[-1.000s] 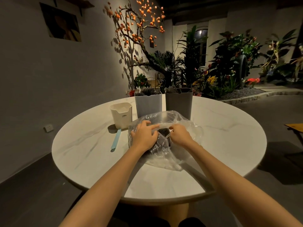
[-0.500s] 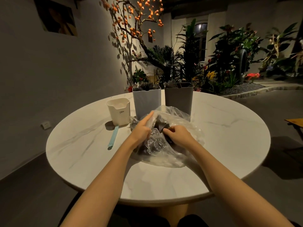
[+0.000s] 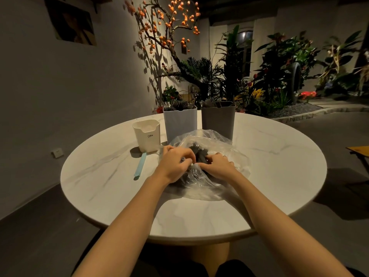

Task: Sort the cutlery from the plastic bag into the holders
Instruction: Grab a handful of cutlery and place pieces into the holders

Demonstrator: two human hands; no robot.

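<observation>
A clear plastic bag (image 3: 217, 140) lies in the middle of the round white table (image 3: 279, 166). Dark cutlery (image 3: 197, 151) shows through its open mouth. My left hand (image 3: 175, 162) grips the bag's left edge with curled fingers. My right hand (image 3: 218, 166) grips the right edge, its fingertips at the cutlery. Behind the bag stand three holders: a short cream one (image 3: 147, 134), a tall light grey one (image 3: 179, 123) with forks in it, and a tall dark grey one (image 3: 218, 118) with utensils in it.
A light blue utensil (image 3: 140, 165) lies on the table left of the bag, in front of the cream holder. Plants and a tree with orange fruit stand behind the table. A wooden seat edge (image 3: 359, 150) shows at the far right.
My left hand's fingers, stretched out over the bag half a second ago, have curled onto its edge. Both hands have pulled the bag's mouth wider, and more dark cutlery shows.
</observation>
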